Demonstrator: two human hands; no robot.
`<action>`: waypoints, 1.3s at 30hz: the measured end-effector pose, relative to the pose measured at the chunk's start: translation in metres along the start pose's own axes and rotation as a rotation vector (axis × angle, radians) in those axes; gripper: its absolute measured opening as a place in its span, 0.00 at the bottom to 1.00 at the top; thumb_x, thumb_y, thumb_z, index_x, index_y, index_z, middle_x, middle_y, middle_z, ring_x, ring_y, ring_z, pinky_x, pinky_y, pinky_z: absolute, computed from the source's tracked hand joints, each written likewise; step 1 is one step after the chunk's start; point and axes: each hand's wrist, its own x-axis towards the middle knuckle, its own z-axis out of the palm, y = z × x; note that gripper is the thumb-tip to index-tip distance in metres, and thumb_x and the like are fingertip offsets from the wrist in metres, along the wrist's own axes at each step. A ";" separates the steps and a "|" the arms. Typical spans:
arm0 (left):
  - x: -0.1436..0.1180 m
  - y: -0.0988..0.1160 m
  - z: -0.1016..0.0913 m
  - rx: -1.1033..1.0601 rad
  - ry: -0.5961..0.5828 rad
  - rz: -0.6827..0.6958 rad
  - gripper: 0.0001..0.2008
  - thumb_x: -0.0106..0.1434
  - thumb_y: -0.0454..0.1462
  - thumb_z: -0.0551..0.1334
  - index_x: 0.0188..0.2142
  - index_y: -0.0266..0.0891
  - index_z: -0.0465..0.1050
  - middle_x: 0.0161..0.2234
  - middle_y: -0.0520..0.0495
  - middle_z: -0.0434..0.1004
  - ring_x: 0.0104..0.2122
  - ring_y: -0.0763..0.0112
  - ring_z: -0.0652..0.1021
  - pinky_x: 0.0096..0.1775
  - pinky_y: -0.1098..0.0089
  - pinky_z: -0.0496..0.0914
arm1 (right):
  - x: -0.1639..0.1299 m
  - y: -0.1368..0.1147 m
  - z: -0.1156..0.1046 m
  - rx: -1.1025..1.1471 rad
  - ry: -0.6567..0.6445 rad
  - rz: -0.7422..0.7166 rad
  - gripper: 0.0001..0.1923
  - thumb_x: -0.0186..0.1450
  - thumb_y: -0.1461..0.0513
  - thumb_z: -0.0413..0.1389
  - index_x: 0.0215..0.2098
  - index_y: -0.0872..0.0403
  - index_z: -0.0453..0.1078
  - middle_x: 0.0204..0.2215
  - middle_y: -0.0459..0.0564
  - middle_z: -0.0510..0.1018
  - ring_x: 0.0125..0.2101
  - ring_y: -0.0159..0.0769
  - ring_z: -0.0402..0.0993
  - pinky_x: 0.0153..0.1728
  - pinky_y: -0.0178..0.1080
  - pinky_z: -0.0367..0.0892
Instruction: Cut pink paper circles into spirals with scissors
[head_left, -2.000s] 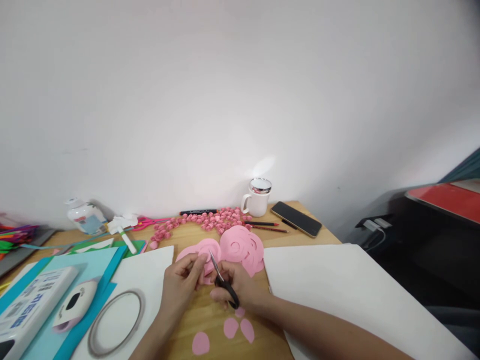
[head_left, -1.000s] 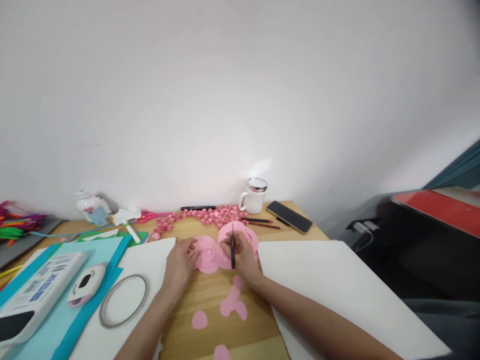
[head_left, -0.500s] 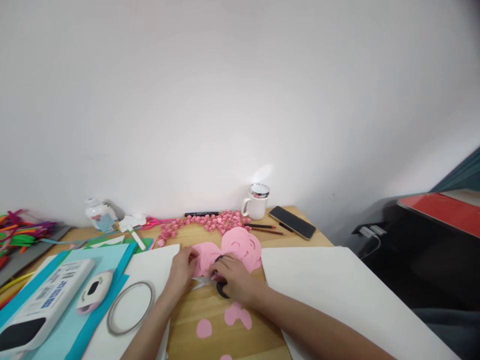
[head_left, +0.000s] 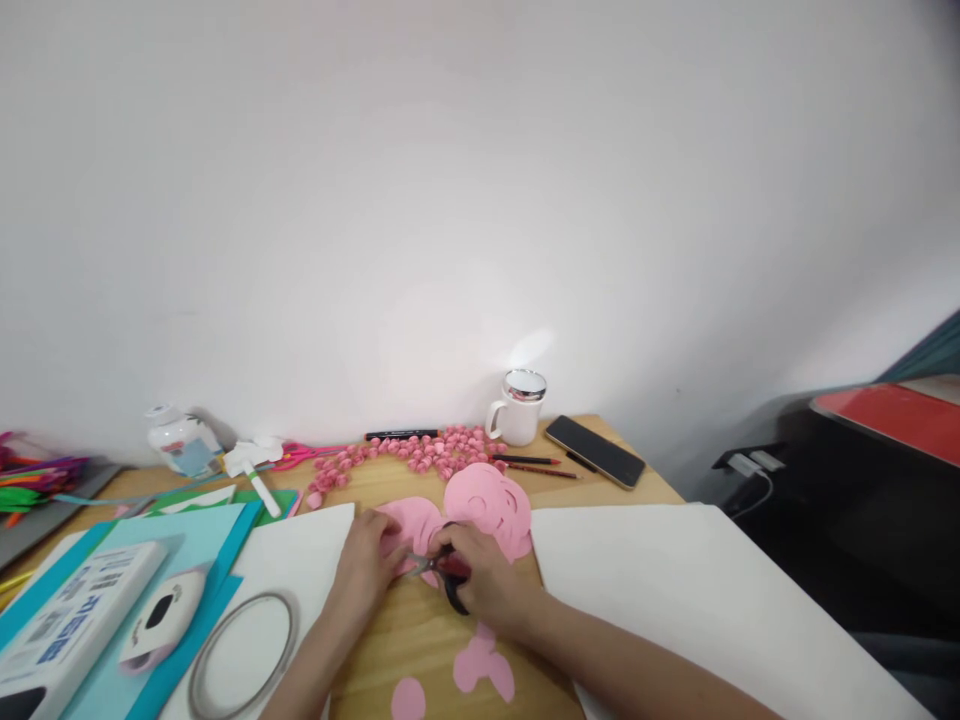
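White wall (head_left: 375, 180) behind, wooden desk (head_left: 379, 645) in front. Big white sheet (head_left: 675, 590) on the right, another white sheet (head_left: 326, 530) on the left, partly under blue paper (head_left: 199, 535). Long white box (head_left: 82, 625) lies on the blue paper.

Hands mid-desk, between the white sheets. Right hand (head_left: 486, 572) grips black-handled scissors, fingers closed round the handles; blades parted, tips pointing at the other hand. Left hand (head_left: 364, 562) pinches the near edge of the left pink paper (head_left: 411, 515), thumb and fingers together. Blade tips right by those fingertips; can't tell if they bite the paper. Right pink paper (head_left: 480, 487), rounded with curved slits, lies just beside it, beyond the right hand.

Phone (head_left: 596, 450) flat near the far right corner, lidded mug (head_left: 517, 418) to its left. Bottle (head_left: 184, 440) tilted by the wall, far left. Scissors (head_left: 455, 597) come next in size. Two pencils (head_left: 536, 471) lie in front of the mug. Loose pink petals (head_left: 480, 665) nearest the camera, some overlapping. Smallest: pink paper curls (head_left: 454, 452), scattered left of the mug.
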 end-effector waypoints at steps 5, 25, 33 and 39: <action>0.001 0.002 0.000 0.025 -0.037 0.000 0.09 0.39 0.29 0.66 0.22 0.38 0.69 0.25 0.48 0.71 0.31 0.62 0.73 0.35 0.65 0.67 | -0.001 0.001 -0.001 -0.001 0.004 0.017 0.11 0.53 0.68 0.57 0.35 0.52 0.66 0.31 0.48 0.75 0.33 0.37 0.70 0.34 0.36 0.64; -0.001 0.010 -0.006 -0.033 -0.061 -0.062 0.12 0.39 0.34 0.67 0.27 0.38 0.72 0.30 0.48 0.73 0.36 0.60 0.73 0.38 0.64 0.67 | 0.018 -0.018 -0.027 0.374 0.538 0.103 0.11 0.56 0.67 0.57 0.37 0.52 0.63 0.33 0.49 0.74 0.34 0.36 0.72 0.36 0.41 0.68; -0.002 0.018 -0.012 -0.108 -0.065 -0.142 0.06 0.49 0.39 0.60 0.21 0.38 0.71 0.25 0.48 0.75 0.27 0.66 0.74 0.31 0.70 0.66 | 0.024 -0.001 -0.049 0.025 0.487 0.056 0.12 0.55 0.67 0.56 0.37 0.52 0.65 0.33 0.49 0.76 0.33 0.37 0.72 0.36 0.40 0.67; -0.002 0.017 -0.011 -0.098 0.009 -0.187 0.12 0.51 0.39 0.55 0.14 0.39 0.66 0.17 0.50 0.72 0.22 0.67 0.73 0.27 0.71 0.63 | 0.017 0.011 -0.041 -0.030 0.384 0.116 0.11 0.55 0.66 0.55 0.37 0.52 0.66 0.33 0.49 0.76 0.33 0.37 0.72 0.36 0.39 0.66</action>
